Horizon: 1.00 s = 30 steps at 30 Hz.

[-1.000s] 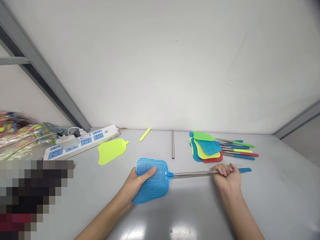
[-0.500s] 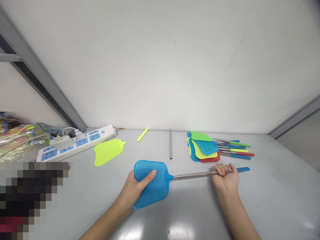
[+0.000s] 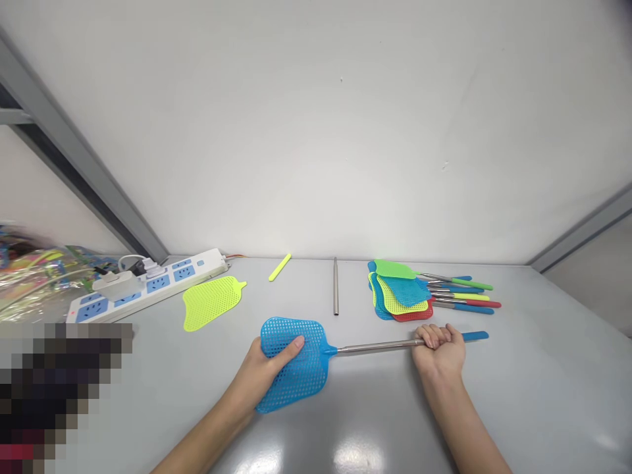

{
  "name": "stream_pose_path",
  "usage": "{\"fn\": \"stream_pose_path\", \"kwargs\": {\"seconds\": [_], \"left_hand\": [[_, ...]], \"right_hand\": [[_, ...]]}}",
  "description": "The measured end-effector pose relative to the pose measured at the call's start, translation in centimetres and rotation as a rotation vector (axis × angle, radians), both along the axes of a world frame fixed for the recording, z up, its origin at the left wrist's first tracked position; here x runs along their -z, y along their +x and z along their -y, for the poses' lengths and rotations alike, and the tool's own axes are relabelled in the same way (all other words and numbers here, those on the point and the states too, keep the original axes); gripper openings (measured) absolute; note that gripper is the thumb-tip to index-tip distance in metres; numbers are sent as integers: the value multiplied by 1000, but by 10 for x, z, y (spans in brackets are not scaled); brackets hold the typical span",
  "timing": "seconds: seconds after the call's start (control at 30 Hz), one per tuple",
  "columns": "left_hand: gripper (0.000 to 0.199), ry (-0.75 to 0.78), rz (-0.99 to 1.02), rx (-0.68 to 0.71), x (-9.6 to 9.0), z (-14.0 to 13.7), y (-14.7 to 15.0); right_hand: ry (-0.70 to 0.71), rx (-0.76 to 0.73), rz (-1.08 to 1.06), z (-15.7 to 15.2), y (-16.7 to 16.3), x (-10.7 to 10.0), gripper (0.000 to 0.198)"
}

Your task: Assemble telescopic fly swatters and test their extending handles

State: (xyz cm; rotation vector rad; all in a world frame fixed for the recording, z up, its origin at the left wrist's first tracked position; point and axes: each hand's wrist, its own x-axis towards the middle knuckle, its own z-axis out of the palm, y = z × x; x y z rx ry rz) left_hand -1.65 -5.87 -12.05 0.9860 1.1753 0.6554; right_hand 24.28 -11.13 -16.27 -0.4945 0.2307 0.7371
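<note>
A blue fly swatter (image 3: 306,378) with a metal rod and blue grip lies across both hands, above the grey table. My left hand (image 3: 264,368) pinches its perforated head, thumb on top and fingers hidden beneath. My right hand (image 3: 438,347) is wrapped round the rod close to the blue grip. Beyond them lie a loose yellow swatter head (image 3: 214,301), a yellow handle grip (image 3: 280,267) and a bare metal rod (image 3: 336,286). Behind my right hand, several whole swatters in green, blue, yellow and red form an overlapping pile (image 3: 407,289).
A white power strip (image 3: 210,263) with plugs and cables runs along the back left of the table (image 3: 385,408). Shiny plastic-wrapped items (image 3: 39,283) sit at the far left. A white wall (image 3: 316,131) closes off the back, with grey frame posts (image 3: 582,230) at both sides.
Both hands and the blue swatter have shifted very slightly left in the picture, along with the whole scene. The grip on the swatter looks the same.
</note>
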Motion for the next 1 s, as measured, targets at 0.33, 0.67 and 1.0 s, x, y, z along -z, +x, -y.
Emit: {"fn": "stream_pose_path", "kwargs": {"seconds": [0.33,0.67,1.0], "left_hand": [[43,-87,18,-5,3,-4,-1],[39,-112,34,26,0,-2,-1],[40,-151,76,22,-4,-4,-2]], "right_hand": [[-4,8,-39,-2,-5,-2,29],[2,2,-56,-1,-5,-3,29],[7,-28,-33,0,-5,-1,29]]}}
